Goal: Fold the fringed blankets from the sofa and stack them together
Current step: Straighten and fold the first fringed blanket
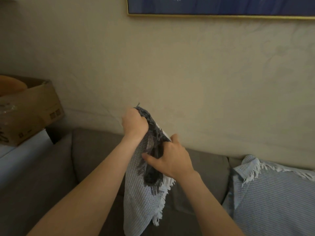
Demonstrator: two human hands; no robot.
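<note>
I hold a pale blue-and-white striped fringed blanket (139, 198) up in front of the grey sofa (92, 159). Its top edge has dark grey fringe, and white fringe hangs along its lower right side. My left hand (134, 123) is clenched on the blanket's upper corner. Just below and to the right, my right hand (170, 159) grips the dark fringed part. A second striped blanket with white fringe (272, 198) lies spread over the sofa at the right.
A cardboard box (29, 109) stands on a white surface (20, 150) at the left, beside the sofa arm. A beige wall rises behind the sofa, with a gold-framed blue picture (221, 5) at the top.
</note>
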